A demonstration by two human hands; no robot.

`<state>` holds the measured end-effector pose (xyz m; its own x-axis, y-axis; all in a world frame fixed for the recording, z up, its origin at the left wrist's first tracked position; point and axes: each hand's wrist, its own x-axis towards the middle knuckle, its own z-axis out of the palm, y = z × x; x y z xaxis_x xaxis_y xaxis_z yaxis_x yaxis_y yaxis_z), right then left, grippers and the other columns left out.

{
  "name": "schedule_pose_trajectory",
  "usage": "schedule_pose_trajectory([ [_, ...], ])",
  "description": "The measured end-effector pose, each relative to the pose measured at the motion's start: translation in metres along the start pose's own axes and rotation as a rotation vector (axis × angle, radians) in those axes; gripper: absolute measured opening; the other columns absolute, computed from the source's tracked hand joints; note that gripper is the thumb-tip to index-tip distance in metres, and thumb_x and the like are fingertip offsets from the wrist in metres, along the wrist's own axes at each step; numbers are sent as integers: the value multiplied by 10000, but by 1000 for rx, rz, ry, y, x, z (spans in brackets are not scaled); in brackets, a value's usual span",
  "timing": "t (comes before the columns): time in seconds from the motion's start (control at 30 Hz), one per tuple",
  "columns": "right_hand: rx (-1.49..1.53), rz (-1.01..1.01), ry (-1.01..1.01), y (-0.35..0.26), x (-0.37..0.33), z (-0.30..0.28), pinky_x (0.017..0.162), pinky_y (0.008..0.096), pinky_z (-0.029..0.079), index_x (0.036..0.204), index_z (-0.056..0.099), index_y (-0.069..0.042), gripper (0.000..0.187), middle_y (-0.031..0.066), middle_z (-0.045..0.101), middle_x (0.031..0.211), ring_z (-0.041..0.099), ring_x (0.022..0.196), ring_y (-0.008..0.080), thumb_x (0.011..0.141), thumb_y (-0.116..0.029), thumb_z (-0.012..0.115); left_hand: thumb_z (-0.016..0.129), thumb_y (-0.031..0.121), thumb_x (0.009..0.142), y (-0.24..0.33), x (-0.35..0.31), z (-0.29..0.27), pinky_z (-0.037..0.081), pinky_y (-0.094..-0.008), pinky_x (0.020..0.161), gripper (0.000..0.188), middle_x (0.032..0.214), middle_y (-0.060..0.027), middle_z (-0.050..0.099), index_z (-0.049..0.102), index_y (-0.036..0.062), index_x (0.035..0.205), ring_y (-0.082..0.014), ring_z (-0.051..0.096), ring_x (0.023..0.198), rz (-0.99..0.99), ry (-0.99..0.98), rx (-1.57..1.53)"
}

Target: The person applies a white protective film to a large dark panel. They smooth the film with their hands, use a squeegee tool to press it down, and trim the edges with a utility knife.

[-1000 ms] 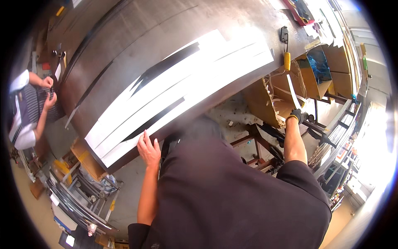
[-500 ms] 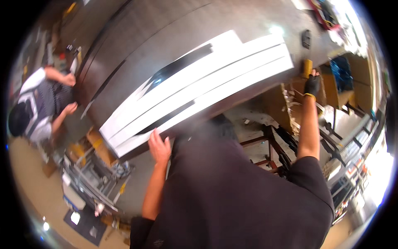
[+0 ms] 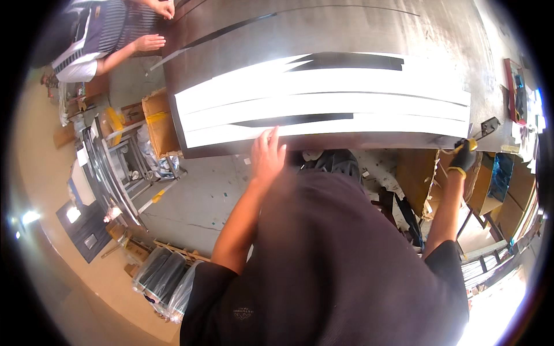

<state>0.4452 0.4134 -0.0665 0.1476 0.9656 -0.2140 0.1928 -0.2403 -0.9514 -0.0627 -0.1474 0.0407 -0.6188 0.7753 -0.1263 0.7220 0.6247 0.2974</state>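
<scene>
Long white strips lie side by side on a dark tabletop, with dark gaps between them. At their near edge is my bare left hand, fingers extended, the fingertips at the nearest strip. My right hand, in a black glove with a yellow cuff, is at the table's near edge, right of the strips. Its fingers close on a small yellow object, whose kind I cannot make out. Just beyond that lies a small black tool.
A co-worker's hands are at the table's left end. Cardboard boxes stand below that end, and more stand below the right. A metal frame and plastic-wrapped rolls are at lower left. A red tray lies far right.
My view has turned, so the strips now run nearly level. My right hand has closed on the yellow object, which stood on the table before. My left hand has moved along the strips' near edge.
</scene>
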Motion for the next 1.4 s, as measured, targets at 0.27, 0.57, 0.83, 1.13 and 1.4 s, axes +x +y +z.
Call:
schedule_pose_trajectory([
  [0.27, -471, -219, -471, -84, -385, 172, 776, 401, 567, 1186, 658, -31, 274, 103, 702, 933, 702, 850, 247, 960, -158, 748, 783, 245, 966, -46, -3, -1, 497, -464, 1123, 631, 1464, -128, 552, 592, 46, 1533, -341, 585, 1294, 199, -25, -193],
  [0.57, -809, -143, -912, -93, -543, 276, 845, 501, 588, 1246, 662, -46, 399, 246, 772, 1060, 764, 1040, 442, 970, -299, 800, 725, 194, 1015, -136, -39, -33, 567, -464, 988, 409, 1181, -141, 717, 690, 70, 1403, -355, 690, 1097, 252, -27, -377],
  [0.83, -831, -239, -888, -113, -554, 295, 833, 549, 578, 1220, 678, -49, 425, 274, 766, 1051, 739, 1015, 498, 1010, -408, 760, 724, 157, 996, -180, -87, -26, 583, -447, 895, 444, 1055, -106, 756, 679, 71, 1429, -294, 739, 925, 20, -20, -463],
  [1.13, -889, -216, -598, -75, -459, 217, 737, 513, 576, 1138, 670, -28, 434, 228, 768, 891, 774, 863, 438, 1027, -440, 748, 695, 184, 1029, -147, -103, 8, 597, -405, 837, 591, 1037, -73, 756, 543, 76, 1590, -236, 728, 855, -200, 34, -608],
  [1.4, -706, 43, -437, -79, -395, 185, 735, 470, 543, 969, 694, -21, 439, 157, 737, 783, 746, 777, 339, 1036, -454, 690, 683, 164, 1068, -131, -109, 1, 601, -369, 841, 631, 1037, -95, 767, 466, 107, 1658, -218, 722, 872, -268, -14, -641],
])
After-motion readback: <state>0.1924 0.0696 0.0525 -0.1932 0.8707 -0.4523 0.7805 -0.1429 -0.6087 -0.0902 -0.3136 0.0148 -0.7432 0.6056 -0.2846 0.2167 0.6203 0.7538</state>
